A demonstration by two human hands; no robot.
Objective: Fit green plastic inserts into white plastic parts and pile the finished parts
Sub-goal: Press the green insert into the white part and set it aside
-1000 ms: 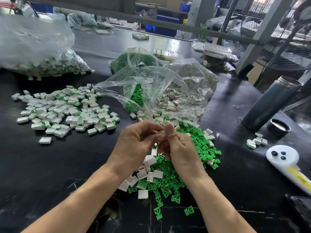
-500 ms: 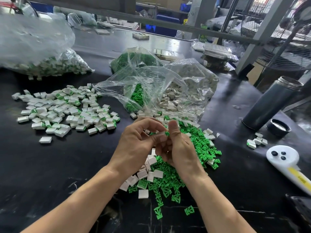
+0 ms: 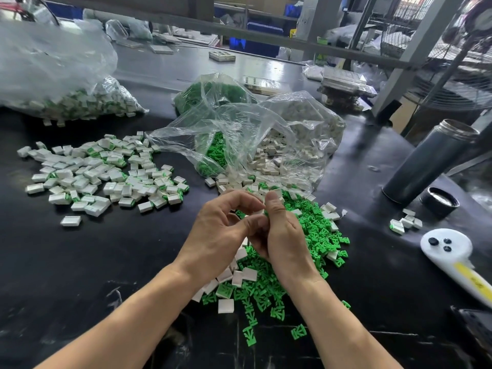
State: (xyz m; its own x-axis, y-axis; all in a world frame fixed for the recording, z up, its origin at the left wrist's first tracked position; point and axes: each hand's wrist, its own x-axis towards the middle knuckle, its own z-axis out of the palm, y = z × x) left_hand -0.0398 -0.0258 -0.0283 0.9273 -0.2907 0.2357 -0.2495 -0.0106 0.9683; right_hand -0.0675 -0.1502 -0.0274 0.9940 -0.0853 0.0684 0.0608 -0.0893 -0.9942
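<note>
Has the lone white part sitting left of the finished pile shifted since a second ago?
No. The lone white part lies at the same spot just off the finished pile, with the same gap to its nearest pieces.

Finished parts (image 3: 103, 177) left of bags (image 3: 255, 139) (inserts (image 3: 314, 235) before).

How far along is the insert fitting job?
Done: a spread pile of finished parts lies on the table's left, and a bag of finished parts sits behind it. In hand: left hand and right hand pinch a small piece together; it is mostly hidden. Left: many loose green inserts and white parts spilling from the open bag.
</note>
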